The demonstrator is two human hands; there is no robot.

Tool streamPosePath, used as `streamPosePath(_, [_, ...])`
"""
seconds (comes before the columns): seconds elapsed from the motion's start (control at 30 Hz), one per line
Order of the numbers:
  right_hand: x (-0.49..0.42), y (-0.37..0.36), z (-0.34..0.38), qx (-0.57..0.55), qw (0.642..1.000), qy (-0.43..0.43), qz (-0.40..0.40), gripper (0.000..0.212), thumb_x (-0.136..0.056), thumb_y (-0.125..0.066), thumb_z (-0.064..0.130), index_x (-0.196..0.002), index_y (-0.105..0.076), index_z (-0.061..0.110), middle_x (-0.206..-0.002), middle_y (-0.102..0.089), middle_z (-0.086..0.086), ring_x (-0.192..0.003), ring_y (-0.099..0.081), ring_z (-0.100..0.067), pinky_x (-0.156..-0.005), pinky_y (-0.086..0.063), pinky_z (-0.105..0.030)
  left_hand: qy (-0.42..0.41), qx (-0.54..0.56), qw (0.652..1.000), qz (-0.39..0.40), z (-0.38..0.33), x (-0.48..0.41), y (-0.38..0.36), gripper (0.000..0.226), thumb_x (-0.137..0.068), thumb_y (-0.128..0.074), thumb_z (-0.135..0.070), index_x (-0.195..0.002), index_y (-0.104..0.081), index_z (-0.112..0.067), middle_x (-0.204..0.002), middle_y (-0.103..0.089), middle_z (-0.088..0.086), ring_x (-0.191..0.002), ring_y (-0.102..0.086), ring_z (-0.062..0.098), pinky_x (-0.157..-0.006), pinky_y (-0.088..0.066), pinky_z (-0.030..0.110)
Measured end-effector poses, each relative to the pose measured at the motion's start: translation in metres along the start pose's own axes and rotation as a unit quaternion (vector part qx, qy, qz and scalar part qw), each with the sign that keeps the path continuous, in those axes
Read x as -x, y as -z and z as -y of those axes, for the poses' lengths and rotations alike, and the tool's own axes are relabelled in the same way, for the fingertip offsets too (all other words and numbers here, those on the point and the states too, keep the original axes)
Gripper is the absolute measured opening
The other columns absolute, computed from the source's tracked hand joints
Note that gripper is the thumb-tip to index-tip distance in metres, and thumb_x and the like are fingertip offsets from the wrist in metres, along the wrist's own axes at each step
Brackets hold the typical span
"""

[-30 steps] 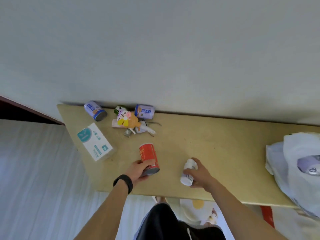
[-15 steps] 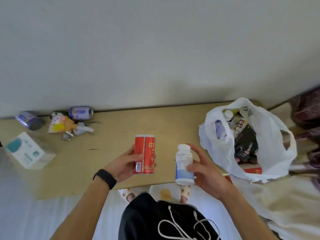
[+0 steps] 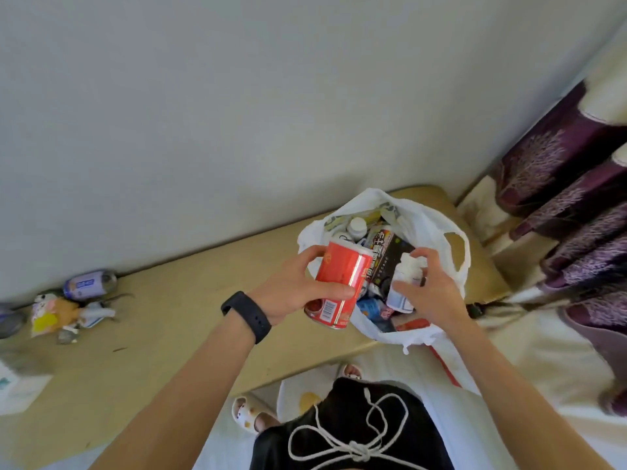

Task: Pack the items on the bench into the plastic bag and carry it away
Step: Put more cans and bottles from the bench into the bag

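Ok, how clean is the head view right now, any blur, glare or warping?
Head view: wide-angle warping bows the bench edge; the box at the far left is smeared; a bright streak of glare runs down the red can; the white bottle looks washed out and soft; light is even, with no hard shadows.

Black wristband (image 3: 246,315), black drawstring shorts (image 3: 427,432)

A blurred white box (image 3: 18,390) and a can (image 3: 9,321) are cut off by the left edge. The right hand (image 3: 431,293) hides much of the white bottle (image 3: 400,296), whose label is unreadable.
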State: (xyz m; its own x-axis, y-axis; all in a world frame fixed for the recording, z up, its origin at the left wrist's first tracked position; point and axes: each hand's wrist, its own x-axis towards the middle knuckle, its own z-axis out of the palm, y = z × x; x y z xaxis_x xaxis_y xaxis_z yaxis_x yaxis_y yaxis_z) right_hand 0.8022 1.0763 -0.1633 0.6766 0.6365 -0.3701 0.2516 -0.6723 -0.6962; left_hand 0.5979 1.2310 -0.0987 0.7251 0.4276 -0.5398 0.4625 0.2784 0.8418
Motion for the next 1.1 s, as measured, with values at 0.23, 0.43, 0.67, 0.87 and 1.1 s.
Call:
streamPosePath(0.23, [-0.027, -0.064, -0.038, 0.171, 0.969, 0.022, 0.177, 0.049, -0.087, -0.059, 0.025, -0.129, -0.034, 0.035, -0.112, -0.062, -0.010, -0.098, -0.062, -0.028, -0.082, -0.050, -0.037, 0.029, -0.042, 0.998, -0.036, 0.001, -0.011, -0.012, 0.073, -0.055, -0.089, -0.041, -0.119, -0.054, -0.036, -0.124, -0.060, -0.005, -0.102, -0.069, 0.019, -0.087, -0.057, 0.048])
streamPosePath(0.43, [-0.013, -0.042, -0.021, 0.062, 0.989, 0.033, 0.132, 0.024, -0.097, -0.052, 0.039, -0.118, -0.061, 0.031, -0.118, -0.066, 0.004, -0.105, -0.063, -0.014, -0.086, -0.049, -0.031, -0.006, -0.137, 0.990, -0.018, -0.015, 0.002, -0.018, 0.075, -0.062, -0.089, -0.038, -0.129, -0.055, -0.030, -0.120, -0.063, -0.012, -0.095, -0.070, 0.006, -0.080, -0.056, 0.026])
streamPosePath(0.67, [0.030, 0.016, 0.049, -0.310, 0.918, 0.055, 0.242, 0.042, -0.088, -0.058, 0.056, -0.122, -0.062, 0.030, -0.108, -0.073, -0.002, -0.096, -0.072, -0.018, -0.079, -0.060, -0.040, -0.038, -0.222, 0.973, -0.047, -0.024, -0.002, -0.051, 0.061, -0.065, -0.086, -0.039, -0.113, -0.051, -0.049, -0.104, -0.064, -0.021, -0.086, -0.068, 0.000, -0.079, -0.058, 0.027])
streamPosePath(0.87, [0.029, 0.013, 0.048, -0.302, 0.928, 0.045, 0.214, 0.042, -0.086, -0.073, 0.039, -0.121, -0.062, 0.018, -0.106, -0.074, -0.008, -0.094, -0.074, -0.024, -0.080, -0.061, -0.044, -0.043, -0.196, 0.980, -0.015, -0.026, 0.000, -0.051, 0.054, -0.072, -0.084, -0.035, -0.111, -0.050, -0.051, -0.107, -0.065, -0.021, -0.090, -0.069, 0.000, -0.079, -0.057, 0.023])
streamPosePath(1.1, [0.007, 0.023, 0.016, -0.221, 0.973, -0.064, -0.004, 0.062, -0.083, -0.064, 0.061, -0.125, -0.053, 0.017, -0.102, -0.071, -0.006, -0.077, -0.073, -0.018, -0.076, -0.061, -0.040, -0.033, -0.224, 0.969, -0.104, -0.023, 0.010, -0.022, 0.019, -0.094, -0.060, -0.029, -0.110, -0.068, -0.034, -0.099, -0.068, -0.009, -0.078, -0.057, 0.005, -0.060, -0.040, 0.007])
